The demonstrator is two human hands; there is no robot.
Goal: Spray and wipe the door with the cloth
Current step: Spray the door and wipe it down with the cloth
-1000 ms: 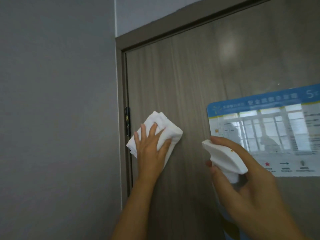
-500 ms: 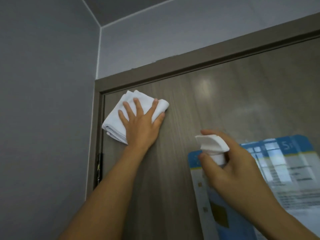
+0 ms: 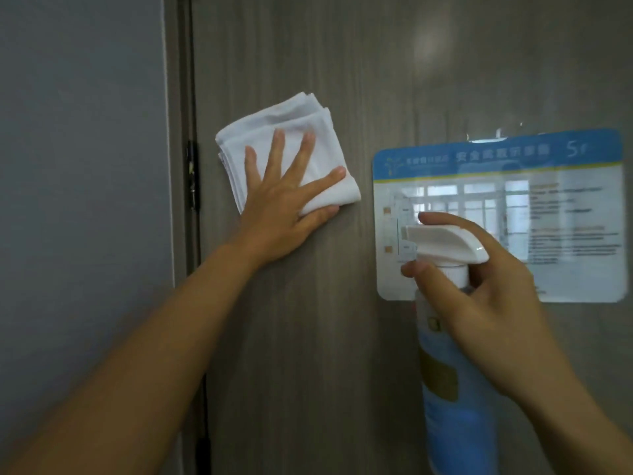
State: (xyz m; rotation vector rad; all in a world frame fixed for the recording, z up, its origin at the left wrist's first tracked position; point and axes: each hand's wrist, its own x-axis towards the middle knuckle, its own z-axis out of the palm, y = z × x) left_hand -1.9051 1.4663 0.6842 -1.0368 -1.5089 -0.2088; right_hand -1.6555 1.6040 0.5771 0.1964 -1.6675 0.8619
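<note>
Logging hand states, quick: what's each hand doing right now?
Left hand: open, fingers spread, pressing the cloth flat on the door.
Right hand: gripping the spray bottle.

White cloth (image 3: 274,138), brown wood-grain door (image 3: 308,303), blue bottle (image 3: 455,423)

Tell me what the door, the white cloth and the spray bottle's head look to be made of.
Grey-brown door: wood or wood-look laminate, going by the vertical grain; the soft glare suggests a satin finish.
Folded white cloth: soft woven fabric, matte, with layered edges showing.
White spray head on the blue bottle: smooth moulded plastic with a slight gloss.
</note>
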